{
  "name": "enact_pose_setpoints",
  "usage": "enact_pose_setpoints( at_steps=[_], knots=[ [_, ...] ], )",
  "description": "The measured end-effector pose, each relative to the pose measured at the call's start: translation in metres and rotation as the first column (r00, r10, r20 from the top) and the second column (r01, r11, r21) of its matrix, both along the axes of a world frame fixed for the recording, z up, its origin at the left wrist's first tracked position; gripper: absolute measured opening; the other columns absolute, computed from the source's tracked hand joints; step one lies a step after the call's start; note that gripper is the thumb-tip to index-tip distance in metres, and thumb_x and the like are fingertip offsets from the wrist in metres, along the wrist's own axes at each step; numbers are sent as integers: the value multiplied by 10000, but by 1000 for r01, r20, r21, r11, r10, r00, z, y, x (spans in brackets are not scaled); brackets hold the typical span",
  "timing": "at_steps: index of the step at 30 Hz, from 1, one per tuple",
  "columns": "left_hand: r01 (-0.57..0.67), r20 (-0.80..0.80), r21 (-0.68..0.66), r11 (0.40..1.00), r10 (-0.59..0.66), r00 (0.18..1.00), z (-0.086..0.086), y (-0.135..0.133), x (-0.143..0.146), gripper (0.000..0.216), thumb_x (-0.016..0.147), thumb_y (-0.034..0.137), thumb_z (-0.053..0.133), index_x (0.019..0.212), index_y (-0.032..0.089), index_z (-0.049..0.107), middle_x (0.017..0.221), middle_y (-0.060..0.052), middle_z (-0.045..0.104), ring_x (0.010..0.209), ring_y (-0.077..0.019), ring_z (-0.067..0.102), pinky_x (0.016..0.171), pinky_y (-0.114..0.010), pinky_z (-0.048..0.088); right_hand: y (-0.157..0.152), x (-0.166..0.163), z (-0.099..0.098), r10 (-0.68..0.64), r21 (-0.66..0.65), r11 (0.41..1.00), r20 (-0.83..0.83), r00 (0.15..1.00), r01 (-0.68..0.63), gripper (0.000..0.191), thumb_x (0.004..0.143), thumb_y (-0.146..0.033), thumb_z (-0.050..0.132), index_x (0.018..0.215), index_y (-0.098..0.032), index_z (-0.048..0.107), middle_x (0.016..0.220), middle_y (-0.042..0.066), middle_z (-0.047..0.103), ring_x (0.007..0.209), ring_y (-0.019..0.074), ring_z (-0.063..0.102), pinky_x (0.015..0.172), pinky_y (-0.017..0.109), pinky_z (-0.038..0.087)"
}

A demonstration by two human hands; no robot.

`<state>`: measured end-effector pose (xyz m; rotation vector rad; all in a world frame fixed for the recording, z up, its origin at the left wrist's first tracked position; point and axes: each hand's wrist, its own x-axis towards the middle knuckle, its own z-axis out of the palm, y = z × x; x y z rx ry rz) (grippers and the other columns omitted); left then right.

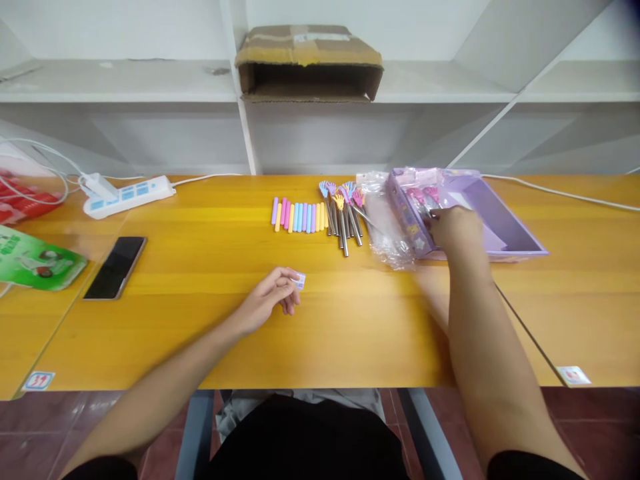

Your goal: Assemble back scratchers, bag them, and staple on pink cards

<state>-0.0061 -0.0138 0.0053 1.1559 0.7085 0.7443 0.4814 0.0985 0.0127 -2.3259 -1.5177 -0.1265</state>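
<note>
While your left hand (pixel 275 293) pinches the small card (pixel 301 280) at its edge, please let your right hand (pixel 454 230), whose grip I cannot tell, move gently at the pink-headed pieces (pixel 431 194) inside the purple box (pixel 503 210), without catching the clear plastic (pixel 391 237).

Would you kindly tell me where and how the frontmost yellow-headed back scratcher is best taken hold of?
I'd pinch the frontmost yellow-headed back scratcher near the free end of its metal handle, coming from the near side: that slim end juts out nearest to us, whereas its head is crowded among others.
</note>
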Motion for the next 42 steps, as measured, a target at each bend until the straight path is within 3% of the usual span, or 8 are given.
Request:
enact_pose_setpoints(
  at_steps=[10,15,19,29,34,36,38,42],
  knots=[
    [-13,-85,-23,1000,11,996,-2,3,2,433,965,586,720,1104,189,615,826,-10,699,648,-142,655,638,-286,488,-6,-7,-10,-92,197,975,-71,993,104,126,797,-335,723,876,-237,726,826,127,666,697,226,387,742,406,303],
    [-9,-124,-17,1000,7,992,-3,6,0,385,969,540,719,1096,190,623,819,-4,695,650,-140,656,637,-283,483,-14,-15,-4,-80,353,933,19,997,68,231,963,-325,529,1020,-207,720,1108,225,709,973,314,567,843,431,372],
    [-18,-143,-5,1000,18,990,-4,8,-1,312,967,470,714,1075,188,634,815,4,682,660,-136,658,649,-282,497,-27,-34,3,24,472,879,99,995,-68,192,977,-255,478,963,-225,667,1042,195,717,1014,312,622,892,422,429],
    [-123,-225,49,991,131,966,0,15,-2,170,881,309,683,991,189,635,807,5,677,637,-127,617,655,-274,483,-29,-105,-10,340,251,907,36,940,-338,183,929,-257,532,870,-194,694,881,114,738,800,241,634,721,338,397],
    [-185,-424,251,950,280,861,9,32,-4,140,820,203,598,957,208,631,869,-3,663,743,-157,631,705,-282,500,-28,-116,-12,437,200,882,-3,900,-427,227,957,-276,536,927,-201,748,951,105,776,828,237,670,712,325,405],
    [-34,-511,403,915,256,820,16,54,-9,138,853,194,589,975,215,650,919,-16,663,789,-173,637,723,-297,506,-30,-122,-12,466,175,872,-13,885,-457,241,976,-289,535,959,-204,760,1002,105,781,841,234,675,704,321,403],
    [69,-557,631,772,390,733,21,86,-16,116,888,173,585,942,215,679,976,-30,657,862,-182,630,812,-316,507,-32,-131,-12,478,143,871,-19,878,-471,247,995,-317,541,1002,-207,762,1053,105,781,816,226,663,687,320,393],
    [50,-558,771,635,636,533,15,157,-25,204,961,142,552,1048,199,727,1016,-57,635,934,-199,622,952,-351,506,-34,-160,-14,520,125,845,29,854,-519,294,1052,-356,508,1118,-209,754,1126,107,754,831,225,649,709,322,401]
  ],
)
